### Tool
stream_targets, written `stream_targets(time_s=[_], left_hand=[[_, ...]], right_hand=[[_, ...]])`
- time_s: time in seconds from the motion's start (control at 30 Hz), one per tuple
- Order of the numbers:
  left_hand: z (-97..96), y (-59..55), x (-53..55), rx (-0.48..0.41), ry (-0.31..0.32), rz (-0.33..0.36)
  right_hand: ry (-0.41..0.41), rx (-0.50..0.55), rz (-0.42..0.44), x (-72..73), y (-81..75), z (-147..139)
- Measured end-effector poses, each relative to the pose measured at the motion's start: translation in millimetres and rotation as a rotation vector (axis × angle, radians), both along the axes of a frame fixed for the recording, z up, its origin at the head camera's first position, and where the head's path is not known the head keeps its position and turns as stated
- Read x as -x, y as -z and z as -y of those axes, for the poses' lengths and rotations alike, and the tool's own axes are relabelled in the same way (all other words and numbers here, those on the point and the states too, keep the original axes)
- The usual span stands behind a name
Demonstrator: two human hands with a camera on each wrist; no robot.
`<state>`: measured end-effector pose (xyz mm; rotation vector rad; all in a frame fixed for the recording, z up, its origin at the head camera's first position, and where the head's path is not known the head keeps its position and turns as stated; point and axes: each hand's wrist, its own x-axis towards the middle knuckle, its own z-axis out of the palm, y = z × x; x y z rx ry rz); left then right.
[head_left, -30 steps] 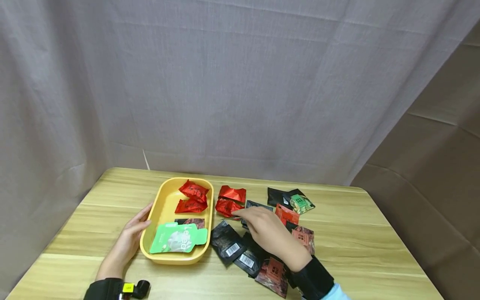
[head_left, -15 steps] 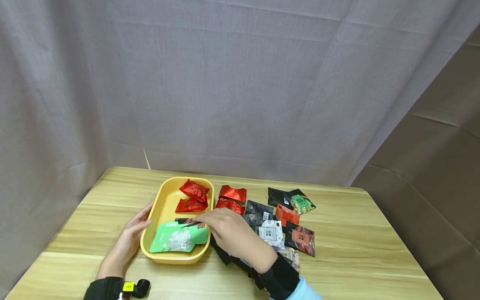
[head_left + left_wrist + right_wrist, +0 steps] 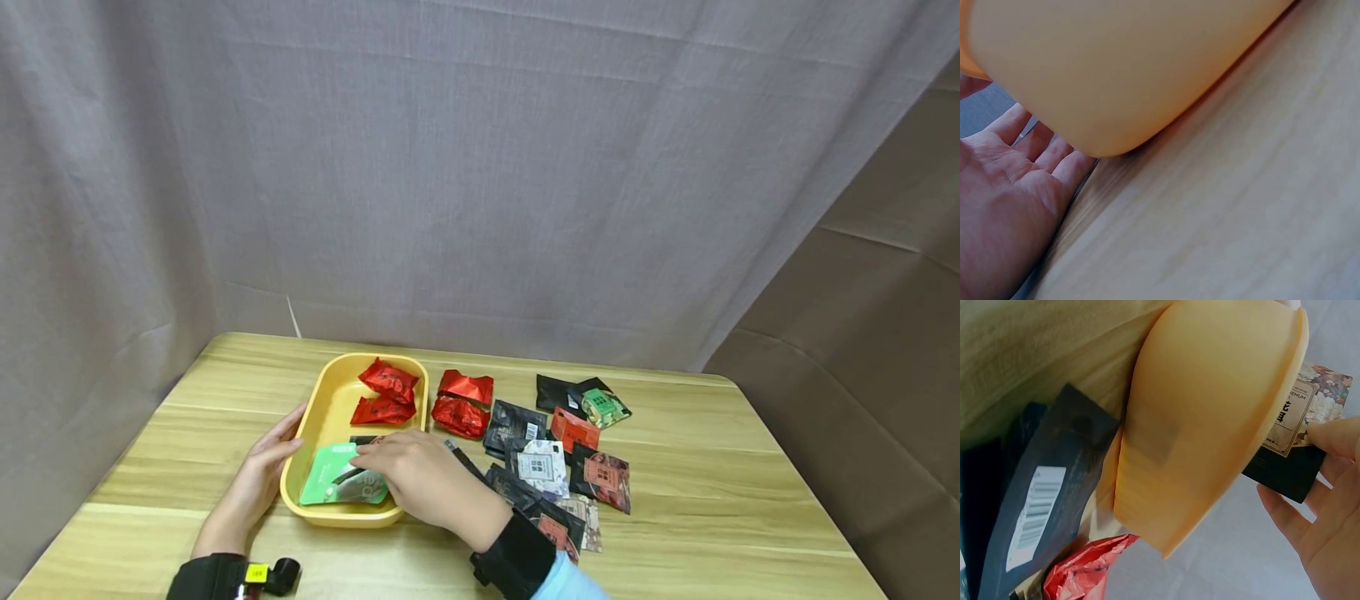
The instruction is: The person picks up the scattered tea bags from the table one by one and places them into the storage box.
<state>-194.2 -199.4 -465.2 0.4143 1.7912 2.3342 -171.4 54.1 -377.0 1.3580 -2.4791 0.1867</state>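
Note:
My left hand [image 3: 258, 483] rests against the left side of a yellow tray [image 3: 324, 417]. In the left wrist view its extended fingers touch the tray's outer wall. Over the tray's near part, my right hand [image 3: 435, 479] pinches a flat black sachet [image 3: 1294, 428] with a floral print and beige label. From the head this sachet shows only as a thin dark edge. Below it in the tray lies a green packet [image 3: 322, 479], partly covered by the right hand. A dark sachet [image 3: 362, 439] peeks out behind it. Two red foil packets [image 3: 387, 381] lie at the tray's far end.
Right of the tray lie two more red foil packets [image 3: 462, 417]. Several black, white-printed and red-labelled sachets [image 3: 542, 467] overlap on the wooden table [image 3: 712, 483]. Farther back is a green-labelled sachet [image 3: 602, 407]. A grey curtain [image 3: 480, 183] hangs behind the table.
My right hand has moved left from the loose sachets to over the tray, carrying the sachet, then lower toward the green packet. The left hand has stayed at the tray's side.

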Motion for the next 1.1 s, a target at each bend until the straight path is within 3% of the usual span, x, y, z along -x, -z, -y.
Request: stream_targets(time_s=[0.27, 0.67, 0.93, 1.1], left_hand=[[0.7, 1.8, -0.6, 0.005, -0.003, 0.011], [-0.2, 0.0, -0.2, -0.007, -0.003, 0.004], [-0.5, -0.9, -0.7, 0.006, -0.015, 0.019], [-1.6, -2.1, -0.5, 0.015, -0.018, 0.011]], right_hand=[[0.01, -0.025, 0.05, -0.7, 4.8, 3], [0.072, -0.038, 0.207, -8.8, 1.1, 0], [0.114, -0.004, 0.263, -13.1, -1.6, -12], [0.19, 0.072, 0.322, -16.0, -3.0, -33]])
